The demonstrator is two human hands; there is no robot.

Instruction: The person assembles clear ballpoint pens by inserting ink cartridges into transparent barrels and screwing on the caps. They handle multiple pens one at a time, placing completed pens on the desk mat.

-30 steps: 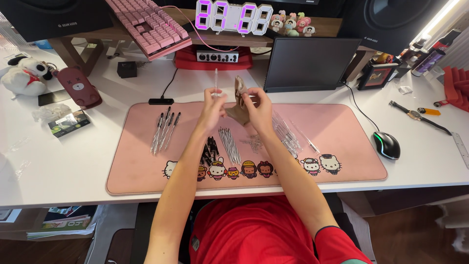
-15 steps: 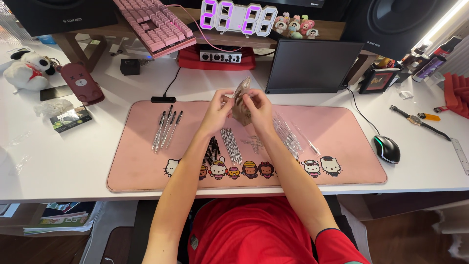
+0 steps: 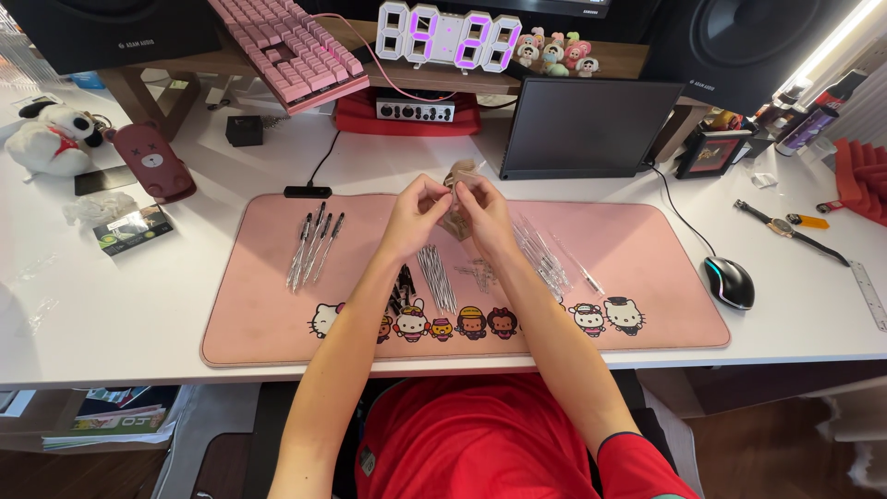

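My left hand [image 3: 414, 220] and my right hand [image 3: 482, 214] meet above the middle of a pink desk mat [image 3: 647, 240]. Their fingertips pinch a small crumpled brownish packet [image 3: 459, 173] between them, and most of it is hidden by the fingers. Below the hands lie a bundle of thin pen refills [image 3: 434, 277], some black pen parts [image 3: 405, 282] and small loose parts [image 3: 476, 273]. Clear pen barrels [image 3: 545, 259] lie to the right of my right hand. A few assembled pens [image 3: 312, 248] lie on the mat's left part.
Behind the mat stand a dark tablet screen [image 3: 587, 129], a lit digital clock [image 3: 450, 37] and a pink keyboard [image 3: 291, 51]. A computer mouse [image 3: 730, 282] sits at the right, with a wristwatch [image 3: 785, 229] and a ruler [image 3: 868, 294] beyond. A plush toy [image 3: 51, 139] and a maroon case [image 3: 152, 164] are at the left.
One second ago my left hand held a clear barrel upright. It is no longer seen, and both hands have closed in tighter on the packet.
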